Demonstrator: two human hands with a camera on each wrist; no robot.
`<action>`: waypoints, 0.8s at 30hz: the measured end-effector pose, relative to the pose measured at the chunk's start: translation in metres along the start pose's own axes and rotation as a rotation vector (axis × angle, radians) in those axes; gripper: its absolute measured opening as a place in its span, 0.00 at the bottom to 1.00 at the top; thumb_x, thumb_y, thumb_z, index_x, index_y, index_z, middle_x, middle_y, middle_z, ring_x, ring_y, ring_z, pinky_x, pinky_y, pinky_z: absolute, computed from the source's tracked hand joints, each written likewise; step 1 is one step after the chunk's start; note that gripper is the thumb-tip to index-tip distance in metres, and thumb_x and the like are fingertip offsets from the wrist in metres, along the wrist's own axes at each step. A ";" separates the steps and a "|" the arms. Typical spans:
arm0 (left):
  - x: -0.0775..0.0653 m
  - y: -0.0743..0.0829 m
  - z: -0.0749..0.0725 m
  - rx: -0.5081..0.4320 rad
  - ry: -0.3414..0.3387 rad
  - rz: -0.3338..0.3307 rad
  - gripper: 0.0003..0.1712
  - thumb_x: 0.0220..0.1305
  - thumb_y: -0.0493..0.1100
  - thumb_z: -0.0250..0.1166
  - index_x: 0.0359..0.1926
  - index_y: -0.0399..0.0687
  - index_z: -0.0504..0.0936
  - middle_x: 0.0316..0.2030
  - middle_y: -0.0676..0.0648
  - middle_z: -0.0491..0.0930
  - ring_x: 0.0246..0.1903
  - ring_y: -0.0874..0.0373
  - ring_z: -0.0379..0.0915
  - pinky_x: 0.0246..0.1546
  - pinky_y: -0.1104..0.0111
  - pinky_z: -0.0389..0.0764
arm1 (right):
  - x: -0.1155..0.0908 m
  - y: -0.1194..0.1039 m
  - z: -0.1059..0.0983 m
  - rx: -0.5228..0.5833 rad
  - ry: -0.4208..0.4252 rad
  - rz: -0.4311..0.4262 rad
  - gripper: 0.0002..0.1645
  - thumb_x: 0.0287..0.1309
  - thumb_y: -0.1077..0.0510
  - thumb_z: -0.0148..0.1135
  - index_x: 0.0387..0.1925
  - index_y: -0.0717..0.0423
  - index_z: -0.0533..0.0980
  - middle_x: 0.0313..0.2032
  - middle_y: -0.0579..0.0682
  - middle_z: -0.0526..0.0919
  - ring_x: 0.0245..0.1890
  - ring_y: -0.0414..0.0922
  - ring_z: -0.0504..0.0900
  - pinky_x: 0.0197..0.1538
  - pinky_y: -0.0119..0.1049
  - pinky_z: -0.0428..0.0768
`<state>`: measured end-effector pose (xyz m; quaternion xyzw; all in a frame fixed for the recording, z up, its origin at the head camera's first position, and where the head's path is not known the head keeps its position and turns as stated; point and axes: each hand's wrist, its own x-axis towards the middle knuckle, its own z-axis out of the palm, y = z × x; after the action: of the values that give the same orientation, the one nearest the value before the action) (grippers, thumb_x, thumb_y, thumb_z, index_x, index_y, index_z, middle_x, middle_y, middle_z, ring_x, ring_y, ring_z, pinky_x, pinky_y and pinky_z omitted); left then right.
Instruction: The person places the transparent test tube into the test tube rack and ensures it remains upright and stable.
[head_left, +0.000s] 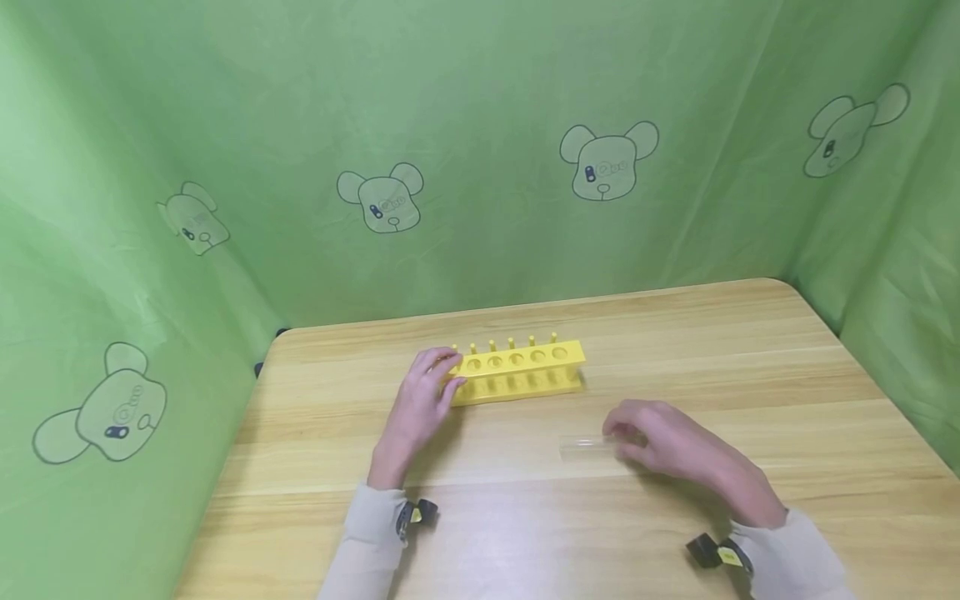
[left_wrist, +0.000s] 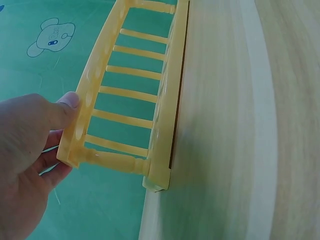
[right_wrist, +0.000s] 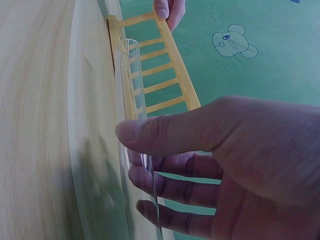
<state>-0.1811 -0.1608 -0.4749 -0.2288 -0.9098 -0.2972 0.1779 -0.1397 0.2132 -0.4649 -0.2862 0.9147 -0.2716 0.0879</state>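
Here's the left hand [head_left: 420, 402] at the nine o'clock end of the yellow rack [head_left: 517, 369], thumb on one side of the upper plate and fingers curled behind, gripping it tightly! The rack stands upright on the wooden table [head_left: 487, 508], its pegs [head_left: 512, 342] lined up along the twelve o'clock side. Over to the right hand [head_left: 667, 437], out at four o'clock from the rack, and it has a clear tube [head_left: 583, 447] pinched between thumb and curled, spaced fingers! The tube lies sideways, rim towards nine o'clock, well apart from the left hand; whether it touches the tabletop, I cannot tell.
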 end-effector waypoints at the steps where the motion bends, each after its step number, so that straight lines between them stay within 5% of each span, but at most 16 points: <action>1: 0.000 0.000 0.000 0.000 0.001 0.001 0.21 0.66 0.36 0.70 0.58 0.32 0.81 0.59 0.39 0.79 0.61 0.50 0.73 0.66 0.65 0.76 | 0.000 0.000 0.000 0.000 -0.001 0.002 0.17 0.53 0.62 0.76 0.46 0.53 0.83 0.42 0.44 0.86 0.43 0.45 0.84 0.50 0.48 0.87; 24: 0.002 0.001 0.003 0.110 0.020 0.047 0.20 0.66 0.36 0.71 0.57 0.36 0.82 0.57 0.41 0.80 0.60 0.50 0.74 0.67 0.66 0.75 | -0.003 -0.006 -0.016 0.058 0.074 -0.005 0.17 0.58 0.66 0.72 0.50 0.56 0.82 0.41 0.44 0.86 0.41 0.40 0.82 0.46 0.41 0.88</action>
<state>-0.1824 -0.1575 -0.4759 -0.2372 -0.9172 -0.2448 0.2061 -0.1399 0.2182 -0.4481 -0.2755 0.9084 -0.3083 0.0618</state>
